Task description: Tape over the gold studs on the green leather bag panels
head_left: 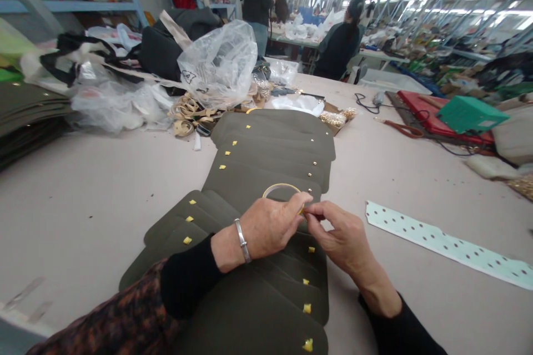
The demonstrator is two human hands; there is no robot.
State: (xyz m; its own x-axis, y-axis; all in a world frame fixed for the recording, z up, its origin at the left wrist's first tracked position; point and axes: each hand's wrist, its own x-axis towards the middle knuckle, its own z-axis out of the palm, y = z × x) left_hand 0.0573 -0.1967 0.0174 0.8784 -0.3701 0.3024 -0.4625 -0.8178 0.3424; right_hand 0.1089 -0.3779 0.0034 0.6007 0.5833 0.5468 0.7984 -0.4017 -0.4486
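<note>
1. From where I stand, the left hand (266, 224), a silver bracelet (242, 239) at its wrist, is curled closed around a narrow ring-shaped roll of yellow tape (281, 184), thumb lying along the near side.
2. The right hand (341, 236) is drawn narrow, thumb and forefinger pinched together right at the roll's near edge; I can't make out what sits between those tips.
3. The roll is held above overlapping dark olive-green flat panels (266, 144), which run up the middle of the pale table (125, 188).
4. Small yellow tape pieces (307, 308) dot both sides of the panels, and small gold-coloured metal studs (315, 163) show bare on the right side, just beyond the hands.
5. Well to the right of the hands lies a long pale mint strip with brown dots (441, 241).
6. Beyond the panels' far end, a crumpled clear plastic bag (219, 64) rests near a heap of tan straps (185, 113).
</note>
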